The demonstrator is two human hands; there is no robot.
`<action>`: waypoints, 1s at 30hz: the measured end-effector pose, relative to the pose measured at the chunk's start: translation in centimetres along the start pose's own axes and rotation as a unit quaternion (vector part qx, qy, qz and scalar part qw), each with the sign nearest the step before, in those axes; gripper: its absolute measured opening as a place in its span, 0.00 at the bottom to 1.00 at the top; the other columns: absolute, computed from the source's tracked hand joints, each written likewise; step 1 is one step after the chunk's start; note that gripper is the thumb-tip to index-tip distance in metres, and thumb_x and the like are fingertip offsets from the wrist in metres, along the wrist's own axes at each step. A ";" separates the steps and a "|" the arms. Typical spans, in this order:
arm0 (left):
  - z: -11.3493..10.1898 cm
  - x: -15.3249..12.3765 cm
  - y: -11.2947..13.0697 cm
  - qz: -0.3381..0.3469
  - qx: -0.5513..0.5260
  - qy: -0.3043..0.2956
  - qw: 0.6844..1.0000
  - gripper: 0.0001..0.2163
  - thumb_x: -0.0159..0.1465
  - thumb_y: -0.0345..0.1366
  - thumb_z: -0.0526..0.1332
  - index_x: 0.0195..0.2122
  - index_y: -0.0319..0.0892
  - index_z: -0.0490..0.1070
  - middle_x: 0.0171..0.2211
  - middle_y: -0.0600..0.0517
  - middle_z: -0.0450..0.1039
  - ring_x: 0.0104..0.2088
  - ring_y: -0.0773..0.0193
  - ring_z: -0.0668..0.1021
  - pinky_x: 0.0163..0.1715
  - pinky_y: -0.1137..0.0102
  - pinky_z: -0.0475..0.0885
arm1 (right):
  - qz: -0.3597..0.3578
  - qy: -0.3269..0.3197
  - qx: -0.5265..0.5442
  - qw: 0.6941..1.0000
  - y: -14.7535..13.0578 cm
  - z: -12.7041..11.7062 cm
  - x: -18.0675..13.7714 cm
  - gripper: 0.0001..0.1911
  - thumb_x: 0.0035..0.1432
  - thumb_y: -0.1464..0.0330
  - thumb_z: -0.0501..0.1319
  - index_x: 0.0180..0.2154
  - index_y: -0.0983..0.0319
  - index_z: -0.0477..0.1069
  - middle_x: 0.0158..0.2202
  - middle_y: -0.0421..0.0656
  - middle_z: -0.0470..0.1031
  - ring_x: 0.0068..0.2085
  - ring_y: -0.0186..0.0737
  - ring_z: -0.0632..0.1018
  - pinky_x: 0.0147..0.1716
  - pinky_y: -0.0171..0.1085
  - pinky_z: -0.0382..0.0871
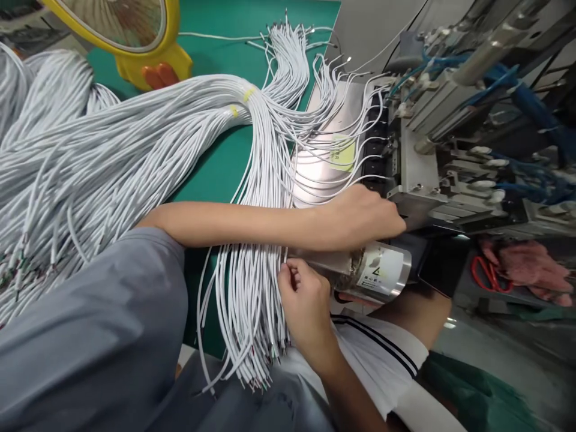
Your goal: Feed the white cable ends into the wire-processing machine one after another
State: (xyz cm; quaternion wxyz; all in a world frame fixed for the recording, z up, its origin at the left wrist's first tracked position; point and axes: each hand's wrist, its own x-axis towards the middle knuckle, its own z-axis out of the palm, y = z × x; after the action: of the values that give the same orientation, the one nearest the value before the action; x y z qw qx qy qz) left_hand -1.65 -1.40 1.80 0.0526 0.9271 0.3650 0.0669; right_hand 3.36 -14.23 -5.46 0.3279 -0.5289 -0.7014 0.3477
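My left hand (366, 219) reaches across to the machine's front edge, back upward and fingers curled closed. Whatever its fingertips hold is hidden beneath it. Below it, my right hand (308, 297) is closed in a pinch on a white cable (285, 255) at the right edge of a hanging cable bundle (252, 288). The bundle passes under my left forearm, and its stripped ends show coloured wires at the bottom. Several single cables (324, 144) curve from the bundle over a shiny metal plate (315, 174) into the machine's row of black slots (374, 141).
More white cables (90, 150) lie piled at left on the green table (216, 162), tied with yellow bands. A yellow fan (173, 36) stands behind. Pneumatic machinery (423, 156) with blue hoses is at right. Red-handled scissors (488, 276) lie beside a pink cloth (531, 270).
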 end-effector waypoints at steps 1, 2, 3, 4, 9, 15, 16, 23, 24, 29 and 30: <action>-0.2 -0.3 0.7 0.032 -0.040 -0.006 0.999 0.10 0.66 0.27 0.55 0.34 0.41 0.77 0.32 0.46 0.77 0.30 0.61 0.76 0.24 0.67 0.60 | 0.003 0.004 -0.006 1.000 0.1 -0.1 -0.2 0.12 0.61 0.70 0.54 0.29 0.63 0.73 0.23 0.44 0.75 0.24 0.41 0.76 0.27 0.37 0.67; -0.2 -0.5 1.3 0.071 -0.091 -0.017 0.993 0.10 0.67 0.30 0.55 0.34 0.41 0.76 0.33 0.47 0.77 0.30 0.62 0.76 0.24 0.67 0.61 | 0.007 0.008 -0.002 1.000 0.2 -0.4 -0.5 0.13 0.62 0.69 0.52 0.31 0.64 0.73 0.26 0.46 0.77 0.28 0.43 0.78 0.30 0.38 0.70; -0.1 -0.8 1.9 0.114 -0.147 -0.033 0.982 0.11 0.68 0.33 0.54 0.34 0.42 0.76 0.35 0.48 0.77 0.31 0.63 0.77 0.24 0.67 0.63 | 0.011 0.006 0.009 1.000 0.5 -0.8 -0.8 0.14 0.64 0.68 0.51 0.34 0.64 0.74 0.30 0.49 0.79 0.33 0.46 0.80 0.35 0.40 0.72; 0.1 -1.0 2.3 0.155 -0.205 -0.052 0.965 0.12 0.69 0.36 0.53 0.35 0.41 0.76 0.36 0.48 0.78 0.32 0.64 0.77 0.26 0.68 0.65 | 0.015 -0.004 0.022 1.000 0.9 -1.5 -1.3 0.14 0.65 0.66 0.51 0.37 0.64 0.75 0.36 0.50 0.80 0.39 0.48 0.80 0.42 0.43 0.73; 1.9 -1.0 2.5 0.235 -0.411 -0.098 0.875 0.13 0.69 0.39 0.54 0.34 0.39 0.76 0.35 0.46 0.77 0.34 0.67 0.76 0.35 0.73 0.70 | 0.014 -0.034 0.061 0.997 3.5 -7.5 -3.5 0.13 0.62 0.66 0.58 0.45 0.59 0.77 0.43 0.47 0.79 0.47 0.49 0.79 0.50 0.45 0.73; 1.9 -0.6 2.3 0.085 -0.563 -0.084 0.818 0.10 0.62 0.40 0.63 0.34 0.36 0.76 0.31 0.51 0.76 0.24 0.72 0.73 0.27 0.76 0.67 | 0.091 0.195 0.180 0.960 5.0 -13.5 -2.5 0.05 0.49 0.70 0.70 0.32 0.58 0.78 0.26 0.39 0.78 0.26 0.36 0.78 0.26 0.32 0.73; 1.9 -0.6 2.4 0.064 -0.581 -0.078 0.808 0.09 0.62 0.37 0.63 0.34 0.35 0.76 0.30 0.51 0.76 0.23 0.73 0.72 0.25 0.77 0.66 | 0.100 0.193 0.232 0.948 4.9 -13.7 -2.2 0.05 0.49 0.69 0.71 0.31 0.58 0.78 0.25 0.38 0.78 0.25 0.36 0.77 0.24 0.32 0.72; 1.9 -0.7 2.9 0.034 -0.545 0.016 0.838 0.08 0.61 0.33 0.62 0.28 0.34 0.76 0.26 0.50 0.73 0.25 0.73 0.70 0.24 0.78 0.63 | 0.087 0.166 0.445 0.876 4.6 -12.9 -0.5 0.13 0.54 0.58 0.67 0.35 0.59 0.80 0.26 0.42 0.77 0.28 0.36 0.77 0.31 0.37 0.75; 1.9 -0.7 3.0 0.033 -0.541 0.023 0.840 0.07 0.61 0.32 0.62 0.28 0.34 0.76 0.26 0.50 0.73 0.25 0.72 0.70 0.24 0.78 0.63 | 0.090 0.164 0.451 0.873 4.6 -12.8 -0.4 0.12 0.54 0.58 0.67 0.35 0.59 0.80 0.26 0.41 0.77 0.28 0.36 0.76 0.32 0.37 0.75; 1.9 -0.6 3.2 -0.009 -0.599 -0.005 0.801 0.07 0.61 0.31 0.61 0.27 0.35 0.74 0.25 0.52 0.74 0.22 0.74 0.69 0.22 0.79 0.63 | 0.075 0.145 0.484 0.860 4.7 -12.9 -0.2 0.11 0.58 0.59 0.65 0.36 0.58 0.81 0.28 0.41 0.78 0.27 0.34 0.76 0.32 0.37 0.75; 2.0 -0.6 3.2 -0.011 -0.610 -0.014 0.792 0.07 0.61 0.30 0.60 0.27 0.35 0.74 0.25 0.52 0.74 0.21 0.74 0.69 0.22 0.80 0.64 | 0.076 0.132 0.493 0.857 4.8 -13.0 -0.1 0.11 0.58 0.59 0.64 0.35 0.58 0.81 0.29 0.41 0.77 0.27 0.34 0.76 0.32 0.37 0.75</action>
State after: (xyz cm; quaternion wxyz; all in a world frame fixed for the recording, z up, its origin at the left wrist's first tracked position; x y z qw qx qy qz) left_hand 0.36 -4.23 0.25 0.6132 0.6992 0.2574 0.2625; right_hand 16.58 -11.54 -2.46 0.6078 -0.3907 -0.3458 0.5986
